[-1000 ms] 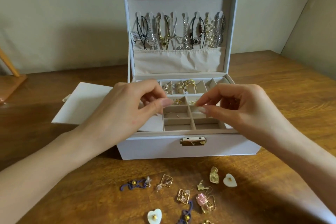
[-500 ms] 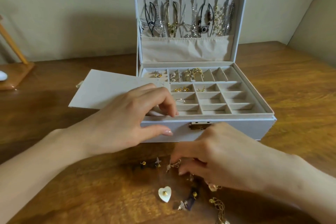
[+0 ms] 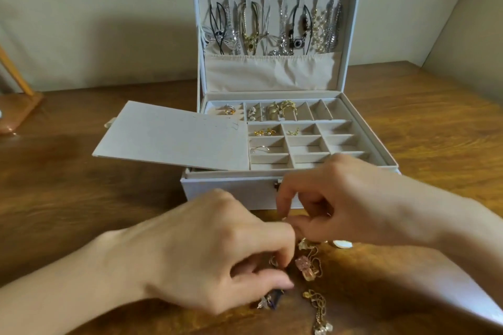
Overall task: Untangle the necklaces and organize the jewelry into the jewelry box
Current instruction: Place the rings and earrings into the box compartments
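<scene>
both hands sit low over loose jewelry on the wooden table [image 3: 81, 198]. the left hand [image 3: 217, 253] has its fingers curled down and drawn together. the right hand [image 3: 353, 204] has thumb and fingertips bunched, touching the left forefinger. whether either hand is clamped on a piece i cannot tell, as the pieces are too small and hidden.

just right of the left fingertips lies a pink pendant [image 3: 304, 266]. under the left thumb a dark blue piece [image 3: 276, 297] peeks out. a gold chain [image 3: 318, 307] lies nearer the person than the fingers, its long axis running toward the person. a white piece [image 3: 343, 244] shows below the right palm.

beyond the knuckles stands the jewelry box [image 3: 231, 193], long axis left to right, open side facing the person, lid upright at the back. necklaces [image 3: 272, 27] hang lengthwise down the lid. a flat panel [image 3: 174, 139] lies tilted over the tray's left part, jutting out left. gold earrings [image 3: 265, 132] sit in a compartment.
</scene>
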Motion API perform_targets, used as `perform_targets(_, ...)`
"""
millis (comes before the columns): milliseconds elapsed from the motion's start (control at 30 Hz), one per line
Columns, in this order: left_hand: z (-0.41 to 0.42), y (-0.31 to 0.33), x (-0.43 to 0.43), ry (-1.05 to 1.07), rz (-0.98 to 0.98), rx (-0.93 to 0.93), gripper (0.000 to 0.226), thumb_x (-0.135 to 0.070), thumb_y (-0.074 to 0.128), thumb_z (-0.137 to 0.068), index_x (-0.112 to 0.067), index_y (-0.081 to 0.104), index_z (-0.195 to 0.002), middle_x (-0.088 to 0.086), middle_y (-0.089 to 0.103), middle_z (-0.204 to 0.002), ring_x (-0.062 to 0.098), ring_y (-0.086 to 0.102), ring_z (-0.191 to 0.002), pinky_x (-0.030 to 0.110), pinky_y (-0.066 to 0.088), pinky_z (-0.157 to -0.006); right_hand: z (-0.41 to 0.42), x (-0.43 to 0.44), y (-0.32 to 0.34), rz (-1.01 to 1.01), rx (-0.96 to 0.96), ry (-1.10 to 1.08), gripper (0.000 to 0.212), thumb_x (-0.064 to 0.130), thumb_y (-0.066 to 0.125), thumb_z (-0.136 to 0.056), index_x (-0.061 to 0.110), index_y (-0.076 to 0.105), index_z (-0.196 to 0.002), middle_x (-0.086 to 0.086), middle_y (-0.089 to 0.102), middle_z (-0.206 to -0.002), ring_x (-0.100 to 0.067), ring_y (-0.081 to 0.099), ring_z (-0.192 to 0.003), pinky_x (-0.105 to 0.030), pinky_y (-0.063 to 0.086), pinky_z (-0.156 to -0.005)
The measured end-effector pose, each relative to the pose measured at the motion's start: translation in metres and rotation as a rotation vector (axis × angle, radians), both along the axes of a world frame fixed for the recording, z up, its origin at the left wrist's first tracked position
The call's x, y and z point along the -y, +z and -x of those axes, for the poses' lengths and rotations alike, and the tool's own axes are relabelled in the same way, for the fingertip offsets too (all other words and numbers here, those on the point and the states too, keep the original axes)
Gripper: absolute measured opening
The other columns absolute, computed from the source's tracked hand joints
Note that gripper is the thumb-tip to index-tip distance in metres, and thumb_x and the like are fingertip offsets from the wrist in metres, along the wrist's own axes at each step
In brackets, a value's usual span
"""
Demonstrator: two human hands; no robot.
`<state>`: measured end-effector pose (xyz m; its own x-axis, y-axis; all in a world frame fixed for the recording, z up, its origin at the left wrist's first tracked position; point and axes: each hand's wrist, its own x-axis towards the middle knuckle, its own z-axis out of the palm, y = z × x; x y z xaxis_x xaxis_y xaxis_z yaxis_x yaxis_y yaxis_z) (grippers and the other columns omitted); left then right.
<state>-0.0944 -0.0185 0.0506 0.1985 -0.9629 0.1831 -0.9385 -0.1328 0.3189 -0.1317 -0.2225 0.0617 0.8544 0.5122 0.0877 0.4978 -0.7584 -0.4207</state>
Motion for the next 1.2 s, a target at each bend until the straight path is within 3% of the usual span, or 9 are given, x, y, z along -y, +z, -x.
perform_targets(200,-0.005,-0.017,0.003,0.017,-0.149,0.029,0.015,-0.042,0.052,-0.092,-0.029,0.057,-0.098,-0.017,0.050,-0.084,0.001,0.042,-0.062,0.006,0.026,-0.056,0.001,0.028,0.025,-0.286,-0.106,-0.004,0.007,0.025,0.070,-0.079,0.025,0.064,-0.082,0.011,0.054,-0.048,-0.002,0.042,-0.041,-0.009,0.033,-0.046)
perform_targets(333,-0.008,-0.022,0.003,0.029,-0.124,-0.009,0.010,-0.041,0.048,-0.093,-0.031,0.052,-0.092,-0.017,0.044,-0.089,-0.003,0.038,-0.062,0.002,0.027,-0.056,-0.010,0.041,0.025,-0.435,0.069,-0.181,0.009,0.028,0.073,-0.076,0.021,0.068,-0.079,0.001,0.053,-0.053,-0.004,0.041,-0.048,-0.013,0.034,-0.048)
perform_targets(500,-0.011,-0.024,0.003,0.022,-0.097,-0.069,0.012,-0.043,0.053,-0.090,-0.034,0.045,-0.091,-0.021,0.038,-0.088,0.003,0.045,-0.064,0.006,0.030,-0.056,-0.031,0.044,0.003,-0.297,0.244,-0.383,0.007,0.018,0.071,-0.079,0.022,0.067,-0.076,0.009,0.051,-0.052,-0.006,0.043,-0.048,-0.013,0.034,-0.048)
perform_targets(667,-0.013,0.001,0.007,0.003,0.021,-0.125,0.012,-0.031,0.064,-0.084,-0.026,0.055,-0.089,-0.020,0.048,-0.080,-0.021,0.043,-0.060,-0.006,0.025,-0.053,-0.038,0.043,-0.005,-0.183,0.326,-0.463,0.009,0.025,0.069,-0.078,0.031,0.063,-0.075,0.013,0.048,-0.050,-0.007,0.048,-0.054,-0.018,0.037,-0.049)
perform_targets(800,-0.031,0.035,0.026,0.089,0.199,-0.061,0.013,-0.032,0.068,-0.076,-0.021,0.064,-0.081,-0.018,0.056,-0.068,-0.018,0.044,-0.053,-0.006,0.028,-0.051,-0.041,0.046,-0.006,-0.121,0.269,-0.503,0.013,0.026,0.071,-0.079,0.033,0.063,-0.071,0.011,0.047,-0.049,-0.006,0.048,-0.055,-0.017,0.035,-0.048)
perform_targets(900,-0.059,0.045,0.049,0.266,0.224,-0.050,0.011,-0.028,0.075,-0.075,-0.023,0.067,-0.081,-0.017,0.057,-0.061,-0.014,0.048,-0.052,-0.001,0.032,-0.053,-0.040,0.046,-0.006,-0.073,0.224,-0.504,0.006,0.028,0.071,-0.079,0.032,0.069,-0.075,0.009,0.056,-0.055,-0.007,0.049,-0.053,-0.019,0.038,-0.051)
perform_targets(967,-0.071,0.042,0.064,0.354,0.167,-0.002,0.010,-0.031,0.074,-0.077,-0.027,0.067,-0.082,-0.016,0.055,-0.058,-0.011,0.049,-0.055,0.002,0.032,-0.056,-0.040,0.046,-0.007,-0.084,0.239,-0.495,0.002,0.030,0.072,-0.078,0.031,0.073,-0.078,0.007,0.063,-0.062,-0.009,0.054,-0.058,-0.025,0.044,-0.055)
perform_targets(1100,-0.079,0.027,0.077,0.438,0.065,0.079,0.008,-0.036,0.071,-0.078,-0.035,0.062,-0.079,-0.016,0.054,-0.057,-0.004,0.050,-0.058,0.007,0.031,-0.056,-0.040,0.052,-0.005,-0.207,0.354,-0.532,0.002,0.027,0.073,-0.078,0.028,0.075,-0.079,0.003,0.061,-0.058,-0.013,0.052,-0.057,-0.019,0.038,-0.053)
perform_targets(1200,-0.081,0.023,0.076,0.436,0.047,0.051,0.011,-0.036,0.071,-0.078,-0.037,0.061,-0.077,-0.015,0.056,-0.058,-0.002,0.051,-0.060,0.009,0.028,-0.055,-0.039,0.055,-0.003,-0.293,0.367,-0.546,0.002,0.026,0.072,-0.079,0.024,0.074,-0.079,0.004,0.057,-0.056,-0.008,0.049,-0.057,-0.015,0.037,-0.052)
